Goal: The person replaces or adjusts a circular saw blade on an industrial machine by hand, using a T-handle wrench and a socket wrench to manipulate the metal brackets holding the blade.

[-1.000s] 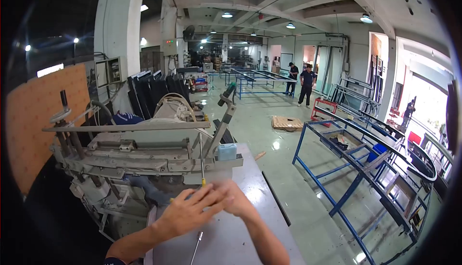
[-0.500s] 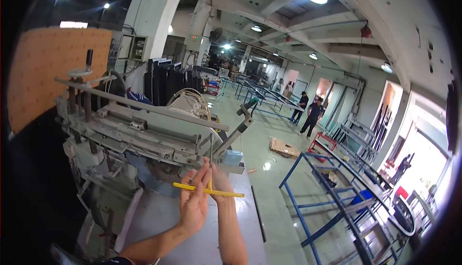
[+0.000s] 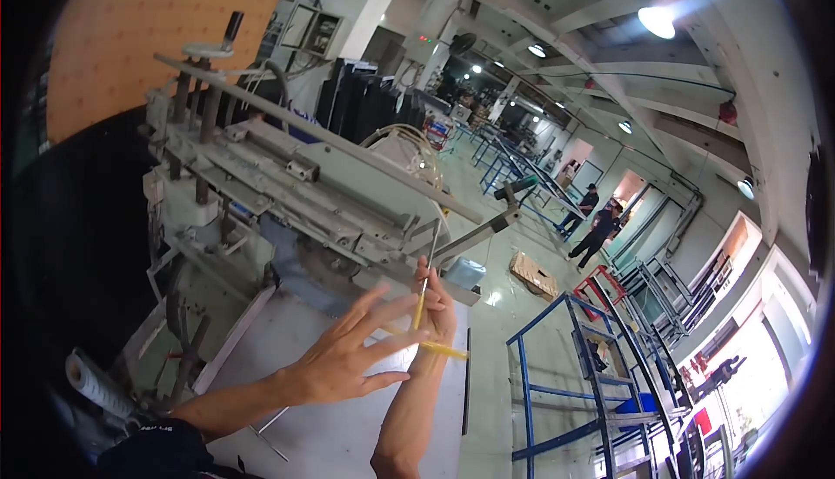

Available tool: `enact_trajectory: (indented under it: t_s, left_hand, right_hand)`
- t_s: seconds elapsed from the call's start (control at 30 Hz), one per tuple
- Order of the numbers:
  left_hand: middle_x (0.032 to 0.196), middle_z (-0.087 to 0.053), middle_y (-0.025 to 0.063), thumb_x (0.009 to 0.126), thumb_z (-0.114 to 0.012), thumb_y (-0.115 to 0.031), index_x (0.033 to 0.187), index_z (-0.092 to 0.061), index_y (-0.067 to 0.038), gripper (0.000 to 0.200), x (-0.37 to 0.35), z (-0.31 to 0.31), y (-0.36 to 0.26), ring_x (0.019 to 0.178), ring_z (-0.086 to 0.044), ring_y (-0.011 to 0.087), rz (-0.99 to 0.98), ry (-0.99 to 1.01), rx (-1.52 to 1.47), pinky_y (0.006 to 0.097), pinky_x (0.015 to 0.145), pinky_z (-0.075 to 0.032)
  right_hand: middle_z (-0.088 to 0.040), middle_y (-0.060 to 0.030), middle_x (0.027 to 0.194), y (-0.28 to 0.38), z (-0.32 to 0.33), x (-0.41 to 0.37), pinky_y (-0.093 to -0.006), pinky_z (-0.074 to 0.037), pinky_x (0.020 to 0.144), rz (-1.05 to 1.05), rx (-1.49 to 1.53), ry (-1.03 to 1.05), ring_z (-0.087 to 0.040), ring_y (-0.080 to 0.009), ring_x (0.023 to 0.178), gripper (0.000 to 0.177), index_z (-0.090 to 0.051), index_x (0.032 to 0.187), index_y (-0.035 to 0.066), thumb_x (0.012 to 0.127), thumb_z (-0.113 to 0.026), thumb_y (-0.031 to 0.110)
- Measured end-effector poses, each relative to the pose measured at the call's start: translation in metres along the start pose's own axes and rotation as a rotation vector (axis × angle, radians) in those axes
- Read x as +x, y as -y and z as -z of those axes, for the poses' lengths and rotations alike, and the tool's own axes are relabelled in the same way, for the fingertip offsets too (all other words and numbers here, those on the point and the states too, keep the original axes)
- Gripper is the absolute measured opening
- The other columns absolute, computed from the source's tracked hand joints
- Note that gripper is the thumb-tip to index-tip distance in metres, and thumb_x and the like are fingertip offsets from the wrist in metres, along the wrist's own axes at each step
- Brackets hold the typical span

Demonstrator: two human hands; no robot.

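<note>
My right hand is closed round the shaft of a yellow T-shaped tool, its thin metal rod pointing up toward the machine's edge. Just left of it, my left hand is spread, fingers apart and slightly blurred, close to the yellow crossbar. Whether it touches the bar is hard to tell. Both hands are over the pale worktable, in front of a grey metal machine with a long bar across it.
A light blue block sits by the machine's right end. Blue metal frames stand to the right. Two people stand farther back, beyond a wooden pallet. An orange panel rises behind the machine at left.
My left hand has opened and come away from the tool's shaft. The camera view has tilted, and the machine appears farther right. My right hand still has the tool.
</note>
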State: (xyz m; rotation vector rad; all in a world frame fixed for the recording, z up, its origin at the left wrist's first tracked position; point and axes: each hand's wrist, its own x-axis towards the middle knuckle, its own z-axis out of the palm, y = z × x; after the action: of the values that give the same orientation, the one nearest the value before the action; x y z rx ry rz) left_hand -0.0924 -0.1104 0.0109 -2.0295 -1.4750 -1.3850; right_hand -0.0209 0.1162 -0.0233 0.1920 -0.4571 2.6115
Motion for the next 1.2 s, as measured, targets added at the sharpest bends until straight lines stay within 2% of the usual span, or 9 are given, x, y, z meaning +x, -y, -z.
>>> enact_trajectory:
  t_s: [0.07,0.1,0.3,0.53,0.67,0.83,1.03,1.1,1.2]
  left_hand:
    - [0.144,-0.043,0.0091,0.078,-0.079,-0.024,0.132,-0.054,-0.015,0.06,-0.01,-0.013,0.006,0.129,-0.044,0.0342,0.166,0.059,-0.241,0.0435,0.101,-0.045]
    - [0.13,-0.056,0.0105,0.08,-0.077,-0.024,0.129,-0.056,-0.013,0.054,-0.011,-0.018,0.007,0.115,-0.058,0.0294,0.184,-0.002,-0.214,0.0392,0.094,-0.051]
    - [0.107,-0.071,0.0059,0.086,-0.072,-0.025,0.124,-0.06,-0.007,0.043,-0.036,-0.011,0.013,0.081,-0.071,0.0206,0.324,0.186,-0.435,0.0332,0.072,-0.056]
    - [0.125,-0.062,0.0159,0.098,-0.052,-0.043,0.133,-0.049,0.001,0.057,-0.026,-0.051,0.078,0.113,-0.062,0.025,1.03,0.037,-1.243,0.0362,0.091,-0.052]
    - [0.128,-0.06,0.0166,0.1,-0.043,-0.049,0.13,-0.05,0.003,0.06,-0.083,-0.094,0.075,0.12,-0.058,0.0288,1.369,0.147,-1.65,0.0404,0.098,-0.05]
    - [0.122,-0.063,0.0106,0.101,-0.045,-0.043,0.121,-0.059,-0.004,0.045,-0.243,-0.162,0.046,0.111,-0.062,0.0247,1.784,0.323,-1.616,0.0387,0.092,-0.052]
    - [0.106,-0.068,0.0014,0.1,-0.047,-0.038,0.107,-0.068,-0.013,0.033,-0.288,-0.241,0.001,0.079,-0.06,0.0175,1.857,0.785,-1.216,0.0321,0.073,-0.047]
    - [0.09,-0.067,0.0002,0.098,-0.048,-0.033,0.095,-0.068,-0.013,0.029,-0.3,-0.276,0.018,0.072,-0.055,0.0166,2.182,0.717,-1.61,0.0327,0.069,-0.046]
    - [0.077,-0.06,0.0004,0.098,-0.05,-0.038,0.081,-0.062,-0.012,0.034,-0.28,-0.29,0.033,0.066,-0.054,0.0126,1.753,0.625,-1.184,0.033,0.059,-0.045]
  right_hand:
    - [-0.058,-0.01,0.093,0.002,0.009,0.003,-0.0123,-0.045,0.045,-0.028,0.066,0.135,-0.052,-0.0049,0.062,0.024,-0.049,0.12,-0.003,0.101,-0.05,0.013]
    - [-0.056,-0.0107,0.09,0.002,0.013,0.002,-0.0116,-0.043,0.04,-0.006,0.133,0.094,-0.049,-0.0026,0.056,0.024,-0.048,0.119,-0.006,0.103,-0.044,0.011]
    - [-0.051,-0.0069,0.071,-0.032,0.0,-0.058,-0.0123,-0.032,0.032,0.07,-0.056,-0.045,-0.033,-0.0007,0.037,0.026,-0.052,0.113,-0.005,0.106,-0.039,0.017]
    - [-0.054,-0.0063,0.066,-0.08,0.022,-0.159,-0.0151,-0.02,0.031,0.074,-0.484,-0.24,-0.027,0.0004,0.034,0.029,-0.055,0.116,-0.006,0.104,-0.044,0.017]
    - [-0.052,-0.004,0.064,-0.123,0.046,-0.231,-0.0162,-0.019,0.03,-0.251,-0.541,-0.41,-0.026,0.0002,0.033,0.03,-0.059,0.113,-0.006,0.103,-0.046,0.019]
    - [-0.052,-0.001,0.06,-0.183,0.076,-0.333,-0.0158,-0.019,0.03,-0.4,-0.201,-0.755,-0.028,0.0003,0.032,0.033,-0.06,0.114,-0.005,0.101,-0.05,0.023]
    - [-0.049,0.0015,0.054,-0.206,0.074,-0.403,-0.0174,-0.02,0.031,-0.228,-0.189,-1.005,-0.028,-0.0013,0.033,0.034,-0.06,0.114,-0.005,0.1,-0.048,0.024]
    - [-0.047,0.0031,0.051,-0.206,0.071,-0.42,-0.0174,-0.023,0.033,-0.104,-0.294,-0.965,-0.031,-0.002,0.036,0.037,-0.06,0.116,-0.005,0.099,-0.049,0.027]
    - [-0.044,0.0044,0.054,-0.218,0.103,-0.451,-0.0161,-0.027,0.037,0.018,-0.049,-0.663,-0.03,-0.001,0.036,0.039,-0.054,0.125,-0.002,0.104,-0.041,0.029]
